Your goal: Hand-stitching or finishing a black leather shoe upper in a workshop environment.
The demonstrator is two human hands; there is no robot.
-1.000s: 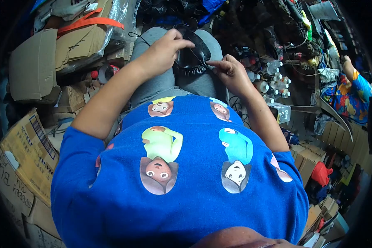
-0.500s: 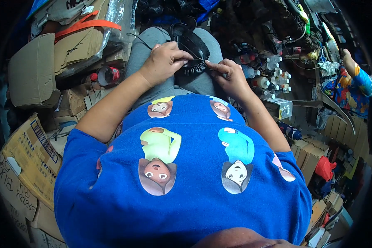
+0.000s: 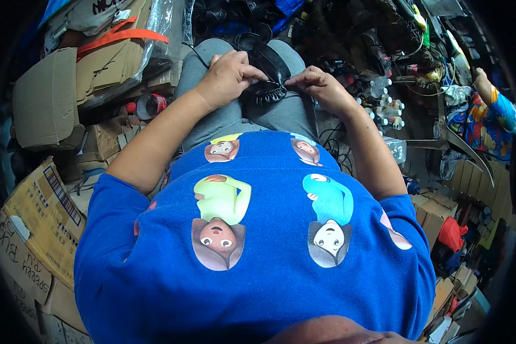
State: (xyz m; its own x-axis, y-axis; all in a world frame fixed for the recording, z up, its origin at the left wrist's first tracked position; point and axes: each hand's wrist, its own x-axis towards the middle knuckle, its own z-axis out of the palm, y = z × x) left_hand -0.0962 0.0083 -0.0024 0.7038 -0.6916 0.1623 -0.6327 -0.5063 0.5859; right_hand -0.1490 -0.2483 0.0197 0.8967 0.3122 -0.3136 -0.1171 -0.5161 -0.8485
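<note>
A black shoe [image 3: 268,60] with a gathered, stitched-looking toe edge rests between my knees on my grey trousers [image 3: 212,123]. My left hand [image 3: 229,77] is closed in a pinch just left of the toe, with a thin dark pointed thing, too small to name, at its fingertips. A dark cord [image 3: 195,53] trails out beyond that hand. On the other side, the thumb and forefinger of my right hand [image 3: 322,87] pinch together beside the toe seam; what lies between them is too fine to make out.
Flattened cardboard [image 3: 112,66] and boxes [image 3: 46,212] crowd my left, along with a bottle with a red label [image 3: 151,106]. Several small clear bottles [image 3: 390,109] stand at my right. Farther right is another person's arm in a colourful sleeve [image 3: 504,112].
My right hand has lifted a little away from me and its wrist has swung outward. My left hand has shifted slightly, its fingertips still at the shoe's toe.
</note>
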